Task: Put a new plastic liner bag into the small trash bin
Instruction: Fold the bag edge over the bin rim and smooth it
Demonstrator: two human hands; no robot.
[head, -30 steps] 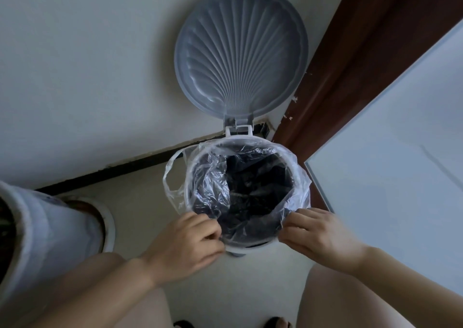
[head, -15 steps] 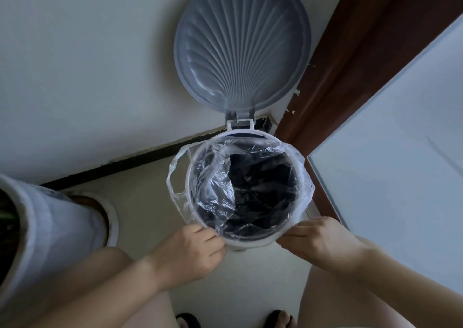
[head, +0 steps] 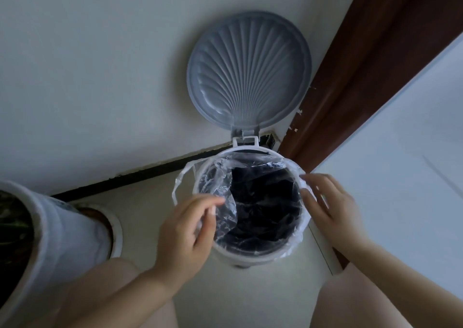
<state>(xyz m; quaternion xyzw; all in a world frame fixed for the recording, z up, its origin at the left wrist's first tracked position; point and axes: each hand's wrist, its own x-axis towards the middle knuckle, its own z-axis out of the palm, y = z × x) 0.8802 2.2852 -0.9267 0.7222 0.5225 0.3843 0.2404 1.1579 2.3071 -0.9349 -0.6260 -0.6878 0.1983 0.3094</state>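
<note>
The small white trash bin (head: pixel 250 255) stands on the floor against the wall, its grey shell-patterned lid (head: pixel 248 69) flipped up. A clear plastic liner bag (head: pixel 225 217) sits inside and is folded over the rim on the right. One loose handle loop (head: pixel 179 179) hangs outside on the left. My left hand (head: pixel 185 227) is at the left rim, fingers pinched on a flap of the liner. My right hand (head: pixel 330 207) is at the right rim, blurred, with fingers spread against the folded-over plastic. The bin's inside looks dark.
A tall white plant pot (head: pixel 62 227) on a saucer (head: pixel 117 230) stands close on the left. A brown door frame (head: pixel 363 64) and a white panel (head: pixel 400 152) close in the right side. My bare knees are at the bottom edge.
Both hands have left the front rim and moved apart to the bin's left and right sides. The right hand's fingers have spread.
</note>
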